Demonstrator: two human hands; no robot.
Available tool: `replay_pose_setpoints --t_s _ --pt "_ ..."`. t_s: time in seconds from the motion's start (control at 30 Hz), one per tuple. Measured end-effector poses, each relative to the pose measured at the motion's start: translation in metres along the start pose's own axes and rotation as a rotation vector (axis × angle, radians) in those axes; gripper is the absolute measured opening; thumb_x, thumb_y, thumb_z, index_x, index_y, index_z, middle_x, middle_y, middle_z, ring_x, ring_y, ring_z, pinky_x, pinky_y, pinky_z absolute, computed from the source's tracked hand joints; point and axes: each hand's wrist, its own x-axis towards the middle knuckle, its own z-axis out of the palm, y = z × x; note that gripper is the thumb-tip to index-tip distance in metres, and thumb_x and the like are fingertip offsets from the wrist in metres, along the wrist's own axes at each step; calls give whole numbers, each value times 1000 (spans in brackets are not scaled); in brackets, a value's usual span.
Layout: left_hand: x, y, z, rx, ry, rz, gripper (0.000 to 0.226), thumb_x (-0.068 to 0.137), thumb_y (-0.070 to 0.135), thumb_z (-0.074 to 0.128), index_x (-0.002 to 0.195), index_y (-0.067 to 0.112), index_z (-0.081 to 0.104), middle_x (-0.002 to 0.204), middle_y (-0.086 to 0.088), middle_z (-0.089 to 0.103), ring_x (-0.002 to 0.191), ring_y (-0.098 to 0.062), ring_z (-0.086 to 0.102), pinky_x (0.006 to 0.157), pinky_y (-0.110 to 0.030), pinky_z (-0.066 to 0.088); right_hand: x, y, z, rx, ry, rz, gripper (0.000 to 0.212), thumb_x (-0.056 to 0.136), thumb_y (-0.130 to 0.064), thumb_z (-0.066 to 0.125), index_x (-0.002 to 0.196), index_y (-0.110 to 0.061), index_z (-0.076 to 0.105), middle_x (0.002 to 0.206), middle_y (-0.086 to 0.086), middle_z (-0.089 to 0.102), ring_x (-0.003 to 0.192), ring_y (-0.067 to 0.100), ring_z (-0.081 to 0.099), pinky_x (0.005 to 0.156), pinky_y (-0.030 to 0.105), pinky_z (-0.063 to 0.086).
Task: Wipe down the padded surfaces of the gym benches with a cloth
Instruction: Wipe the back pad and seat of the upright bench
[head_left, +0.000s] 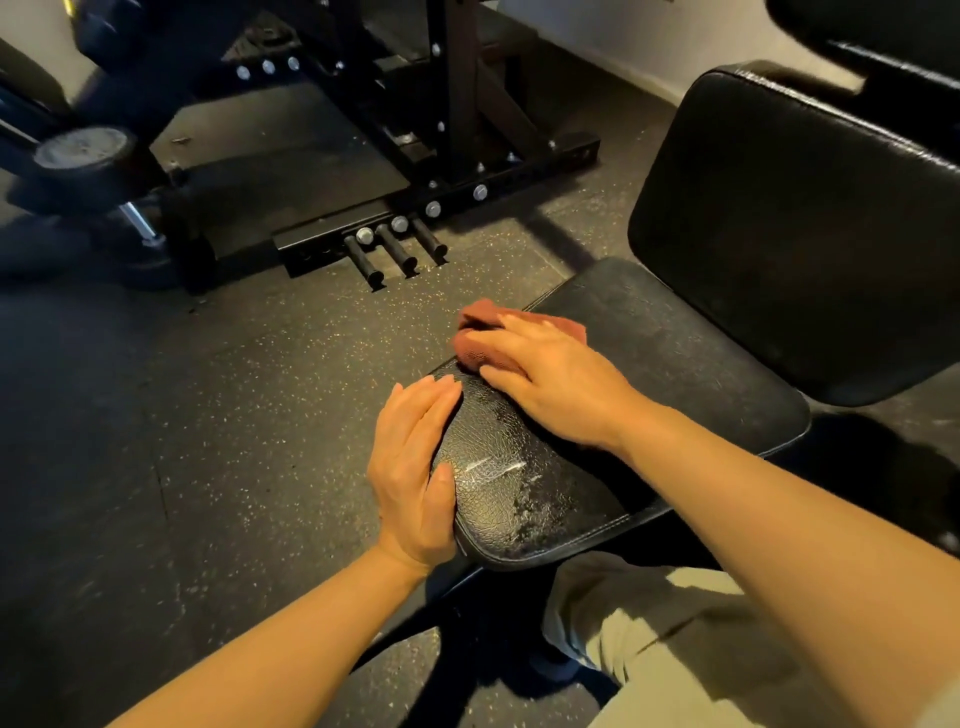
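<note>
I look down on a black padded seat (613, 415) of a gym bench, where my right hand (550, 384) lies flat on a rust-red cloth (480, 332), fingers straight and spread, pressing it onto the far left corner of the pad. The cloth is bunched under the fingers and pokes out beyond them toward the pad's edge. My left hand (413, 467) rests against the seat's left side, fingers straight along the edge and the thumb lying on top of the pad; it grips nothing. Pale streaks and a speckled wet patch (524, 493) mark the near part of the seat between my two forearms. The black backrest (795, 218) rises tilted behind the seat at the right. On the speckled rubber floor (208, 389) to the far left stands a black steel rack (457, 130), with three short pegs (395, 249) jutting from its base rail toward the bench. A khaki trouser leg (675, 639) shows below the seat.
</note>
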Motion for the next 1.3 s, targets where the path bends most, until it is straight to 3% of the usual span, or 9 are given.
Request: replay_pose_setpoints --t_s 0.2,0.37,0.53,0.67,0.87,0.97,1.07,1.17,1.3 --pt "1 2 0 -1 -3 -13 70 100 48 19 119 -4 61 126 -15 60 127 -21 49 110 -51 31 25 39 -3 -42 76 219 35 96 -43 40 129 -44 49 144 0 44 137 25 36 114 50 26" --pt "0 1 -1 1 -28 -14 72 99 49 18 120 -5 61 127 -16 60 128 -23 49 112 -49 29 -2 -17 15 52 39 -30 40 99 -40 46 139 -41 45 152 -5 38 142 16 29 118 42 24" --pt "0 2 0 -1 -17 -18 72 99 48 18 118 -6 63 126 -14 60 127 -19 49 112 -48 29 12 40 -5 -19 82 98 33 90 -50 32 120 -53 46 141 -10 44 130 24 43 108 51 35" --pt "1 2 0 15 -18 -29 72 100 48 18 118 -5 63 126 -14 60 127 -20 49 112 -47 29 17 33 1 -44 115 265 44 100 -45 37 142 -32 43 155 4 32 145 24 22 119 40 15" --pt "-1 1 -1 -2 -21 -29 71 99 47 19 118 -6 62 126 -16 60 127 -22 49 112 -47 29 -6 -16 15 26 48 -5 42 101 -48 33 141 -40 45 155 -10 32 144 10 23 119 39 20" --pt "0 2 -1 3 -16 -17 58 90 32 29 118 -5 63 125 -15 60 126 -20 49 111 -51 31 5 34 2 -68 158 71 39 97 -44 32 130 -43 53 150 -8 40 141 18 31 116 42 23" --pt "1 3 0 11 -11 -35 58 86 28 28 119 -7 62 125 -16 60 125 -22 49 110 -52 31 11 39 9 -57 174 273 42 100 -41 33 137 -32 50 152 7 37 143 27 26 118 42 18" --pt "-1 4 -3 26 -27 -73 69 97 45 20 124 -6 58 130 -16 57 128 -25 48 109 -52 32 3 -14 32 -38 115 85 60 95 -55 14 138 -31 48 151 7 38 143 25 27 117 43 21" --pt "-7 11 -8 74 -20 -194 61 96 43 27 136 1 44 140 -8 45 134 -26 38 111 -51 28 -13 -14 22 -42 63 96 46 103 -43 29 148 -34 36 159 -1 24 148 16 13 121 40 11"
